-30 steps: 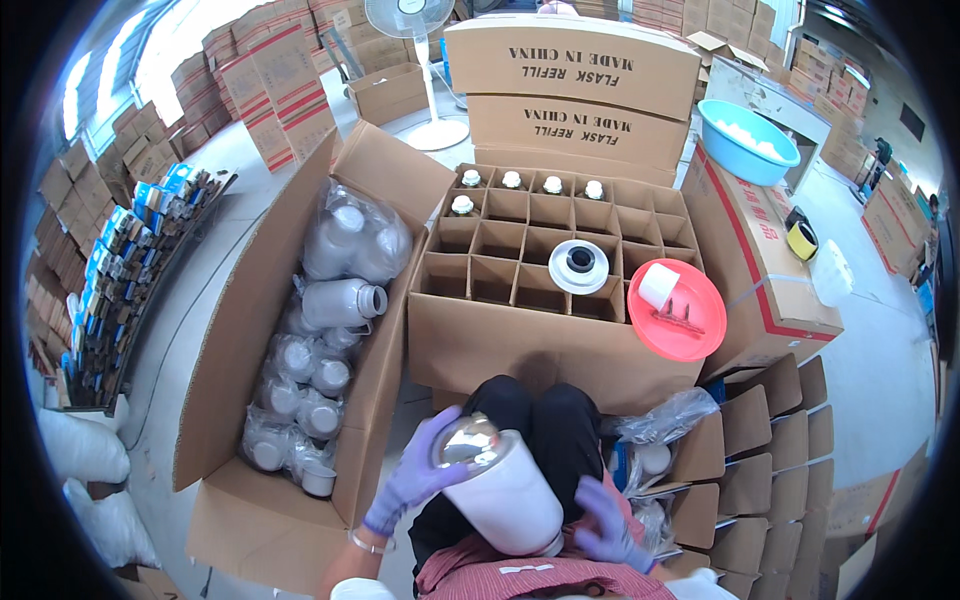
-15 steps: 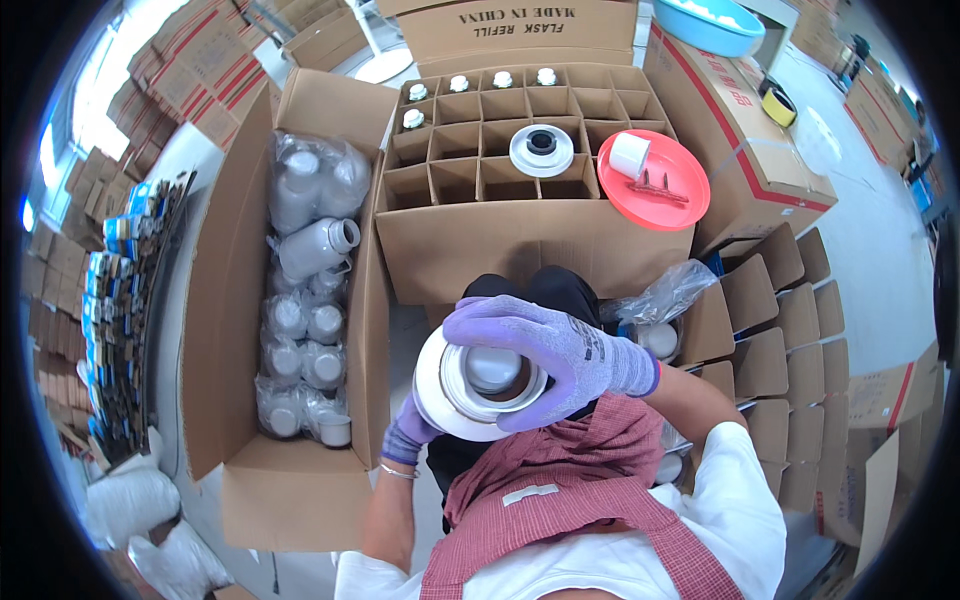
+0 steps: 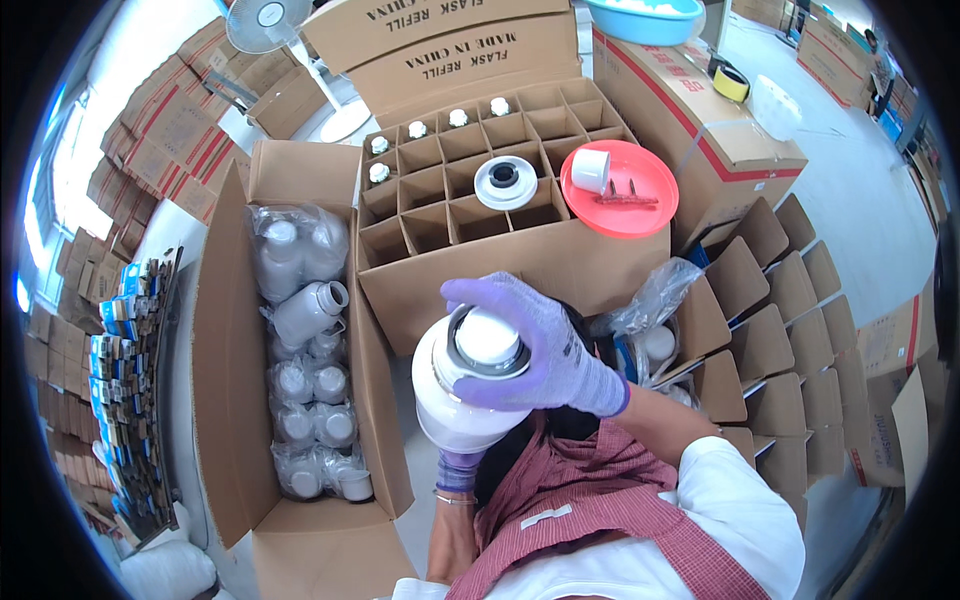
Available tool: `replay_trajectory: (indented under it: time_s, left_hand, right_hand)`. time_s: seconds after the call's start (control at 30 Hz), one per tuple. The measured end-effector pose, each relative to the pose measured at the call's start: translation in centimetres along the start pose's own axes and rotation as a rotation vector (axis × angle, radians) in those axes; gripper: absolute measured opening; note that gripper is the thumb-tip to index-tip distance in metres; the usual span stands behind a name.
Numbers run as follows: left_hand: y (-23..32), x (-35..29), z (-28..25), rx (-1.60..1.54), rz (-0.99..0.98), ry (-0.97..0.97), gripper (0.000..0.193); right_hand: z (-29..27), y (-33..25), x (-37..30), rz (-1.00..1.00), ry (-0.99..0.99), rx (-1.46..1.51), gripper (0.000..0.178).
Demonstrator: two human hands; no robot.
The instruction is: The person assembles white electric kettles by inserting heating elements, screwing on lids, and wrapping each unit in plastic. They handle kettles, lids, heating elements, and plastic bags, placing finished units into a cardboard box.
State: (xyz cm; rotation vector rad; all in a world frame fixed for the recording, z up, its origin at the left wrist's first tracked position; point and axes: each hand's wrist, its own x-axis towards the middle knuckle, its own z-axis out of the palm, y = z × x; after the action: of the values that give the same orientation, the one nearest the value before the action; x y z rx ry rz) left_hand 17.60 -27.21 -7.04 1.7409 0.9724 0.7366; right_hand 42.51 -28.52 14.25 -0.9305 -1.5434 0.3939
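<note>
A white vacuum flask body [image 3: 465, 418] is tilted in front of my apron. A grey ring [image 3: 462, 345] lies around its neck, with a white rounded piece [image 3: 488, 338] in the middle. My right hand [image 3: 550, 355], in a purple glove, curls over the neck, thumb and fingers on opposite sides. From below, my left hand [image 3: 460, 470] supports the flask; its fingers are hidden behind the body. Just beyond stands a divided carton [image 3: 480, 265], with a white round part with a dark centre [image 3: 505, 183] resting on its dividers.
A red plate [image 3: 640, 215] on the divided carton carries a white cup [image 3: 591, 170] and small dark-tipped pieces. To the left, an open carton [image 3: 225, 380] holds several bagged flask bodies [image 3: 308, 314]. Cardboard dividers [image 3: 775, 345] stand at the right; a fan [image 3: 268, 22] is behind.
The flask has tipped so more of its side shows. A grey ring and white piece now show at its mouth, where a rounded greyish shape sat inside before. The whole view has shifted.
</note>
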Motion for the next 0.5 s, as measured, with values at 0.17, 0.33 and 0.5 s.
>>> replay_trajectory:
  time_s: [0.17, 0.33, 0.5]
  left_hand:
    - [0.6, 4.9, -8.1, -0.734, -0.272, -0.163, 0.048]
    - [15.2, 14.1, -6.0, 0.402, 0.169, -0.831, 0.041]
    - [12.9, 13.6, 1.0, 0.908, 0.089, -1.161, 0.048]
  right_hand:
    - [-2.0, 3.9, -6.2, 0.085, 0.098, 0.122, 0.076]
    - [-7.8, 8.1, -11.5, 0.011, -0.509, -0.020, 0.040]
    - [-5.5, 20.2, 3.4, -0.075, -0.299, -0.667, 0.038]
